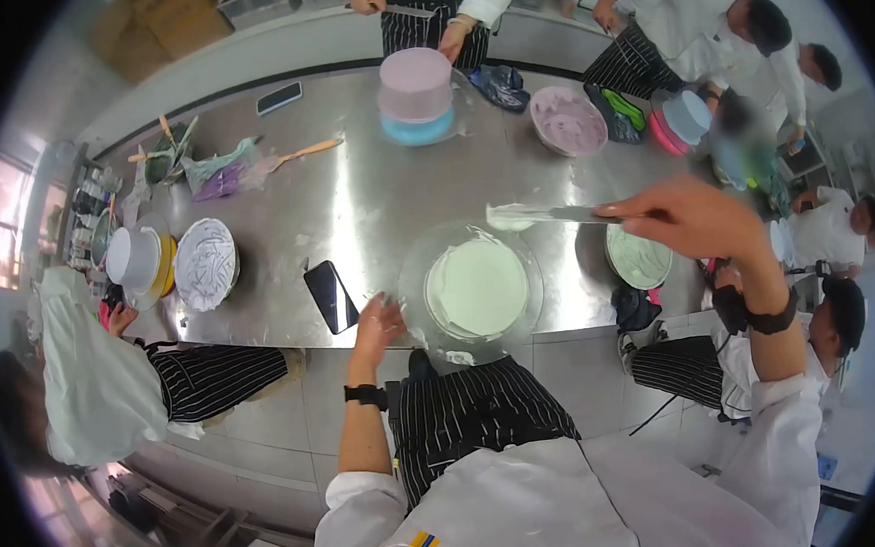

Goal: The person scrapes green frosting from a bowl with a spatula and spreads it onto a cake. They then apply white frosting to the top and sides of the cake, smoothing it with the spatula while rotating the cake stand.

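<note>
In my right hand is a palette knife, held level above the table, its far end coated in pale cream. Below and left of the blade, a round cake covered in pale green cream sits on a clear turntable at the table's near edge. My left hand is right at the turntable's left rim, fingers loosely bent, cream smeared on them. A bowl of pale green cream stands to the right, beneath my right forearm and hand. A black phone lies left of my left hand.
Across the steel table, a person stands at a lilac cake. A bowl of lilac cream, piping bags, a spatula and a bowl of white cream lie around. Other people work left and right.
</note>
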Motion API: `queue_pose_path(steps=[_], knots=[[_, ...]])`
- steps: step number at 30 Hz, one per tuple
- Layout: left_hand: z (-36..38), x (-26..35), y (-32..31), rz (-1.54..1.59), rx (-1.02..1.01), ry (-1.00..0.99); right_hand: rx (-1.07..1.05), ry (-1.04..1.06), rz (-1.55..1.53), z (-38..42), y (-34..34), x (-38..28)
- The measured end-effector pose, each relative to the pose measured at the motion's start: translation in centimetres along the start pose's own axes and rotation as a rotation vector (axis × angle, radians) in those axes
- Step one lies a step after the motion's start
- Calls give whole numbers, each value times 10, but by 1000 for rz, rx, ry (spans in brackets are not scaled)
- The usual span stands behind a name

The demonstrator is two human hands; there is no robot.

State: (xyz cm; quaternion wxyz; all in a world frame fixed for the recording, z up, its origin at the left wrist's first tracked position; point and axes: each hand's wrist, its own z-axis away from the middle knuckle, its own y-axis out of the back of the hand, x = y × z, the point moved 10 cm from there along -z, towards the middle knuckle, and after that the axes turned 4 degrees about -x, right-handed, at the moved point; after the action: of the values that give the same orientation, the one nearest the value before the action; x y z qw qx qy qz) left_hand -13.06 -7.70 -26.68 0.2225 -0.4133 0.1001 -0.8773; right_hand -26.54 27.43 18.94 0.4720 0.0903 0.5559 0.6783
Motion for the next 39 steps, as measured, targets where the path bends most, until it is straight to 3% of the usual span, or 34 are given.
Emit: queue_pose_path(steps=[2,5,8,11,14,15,18,21,26,39], knots=[[7,-13,-41,-39,-188,47,15,75,259,-49,-12,-53],[-18,-81,-26,-4,-316,97,-82,-98,401,-102,-44,-80],[48,-52,-56,162,-461,275,-191,-191,481,-134,-62,-89],[63,-52,-54,-13,-537,382,-279,-243,562,-152,-77,-100],[34,-45,-46,235,-485,189,-360,-218,557,-163,-98,-113],[29,-36,-38,175,-361,138,-339,-192,558,-167,-101,-114],[18,-19,-24,229,-239,33,-334,-133,562,-173,-118,-113],[11,-29,-26,104,-293,17,-394,-114,605,-176,-130,-115],[15,-40,-29,180,-248,-45,-445,-42,717,-166,-157,-130],[14,-50,-29,65,-174,-110,-365,25,817,-169,-156,-141]])
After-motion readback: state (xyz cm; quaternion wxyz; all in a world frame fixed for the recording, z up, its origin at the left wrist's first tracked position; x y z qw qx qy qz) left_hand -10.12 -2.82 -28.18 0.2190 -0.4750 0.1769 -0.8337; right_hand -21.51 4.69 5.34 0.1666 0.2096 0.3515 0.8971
